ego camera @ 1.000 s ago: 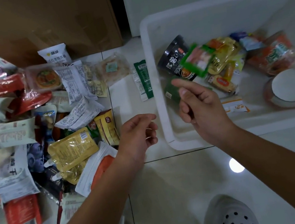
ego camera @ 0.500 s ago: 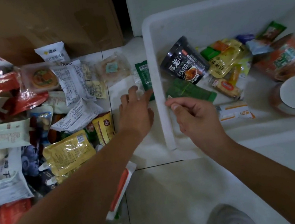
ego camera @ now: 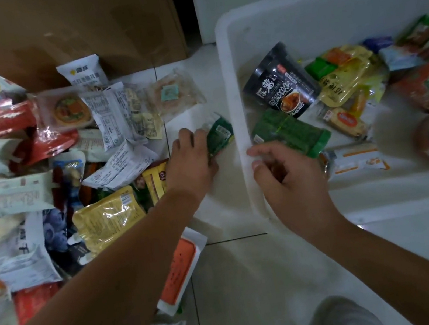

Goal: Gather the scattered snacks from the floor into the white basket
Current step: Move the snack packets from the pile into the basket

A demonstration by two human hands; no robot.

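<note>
On the tiled floor beside the white basket point(ego camera: 237, 118) | left hand point(ego camera: 193, 160) closes on a green packet point(ego camera: 218, 134) | right hand point(ego camera: 287, 178) loosely curled, empty, over the rim | advice: pinch packet firmly, lift clear of rim.

The basket point(ego camera: 230, 80) was plain white. Inside it, at its ten o'clock, a cup point(ego camera: 280, 80) was black with white characters and an orange-brown food picture. A dark green packet point(ego camera: 290, 132) lay at the cup's six o'clock, and a yellow pouch point(ego camera: 341, 78) at its three o'clock. On the pale tiled floor point(ego camera: 242, 285), another small packet point(ego camera: 219, 136) was dark green; a pouch point(ego camera: 109, 219) was yellow.
</note>
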